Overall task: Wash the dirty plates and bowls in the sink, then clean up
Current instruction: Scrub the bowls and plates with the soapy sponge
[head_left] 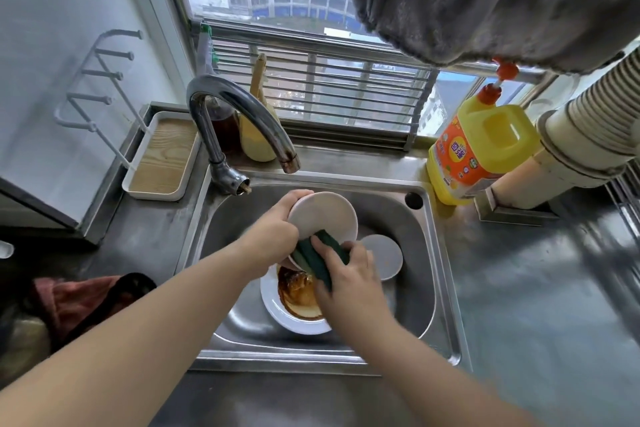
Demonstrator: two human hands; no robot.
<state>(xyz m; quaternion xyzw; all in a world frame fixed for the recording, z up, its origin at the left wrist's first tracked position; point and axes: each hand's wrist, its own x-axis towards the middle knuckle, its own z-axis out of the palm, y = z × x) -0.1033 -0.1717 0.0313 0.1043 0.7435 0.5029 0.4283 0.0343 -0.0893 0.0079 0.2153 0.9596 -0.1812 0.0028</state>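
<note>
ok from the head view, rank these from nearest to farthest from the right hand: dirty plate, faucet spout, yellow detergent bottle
1. Dirty plate: right beneath the right hand, in the sink basin.
2. Faucet spout: above and to the left, over the sink's back edge.
3. Yellow detergent bottle: far right, on the counter corner by the window.

Faucet spout (242,107) over sink's (429,253) back-left; open basin room at right

Yellow detergent jug (481,152) on counter at 2 o'clock, paper cup stack (595,121) just right of it. Wood-lined tray (162,158) at 10 o'clock. Red cloth (79,302) at 8. Grey towel (491,0) hanging at 1.
</note>
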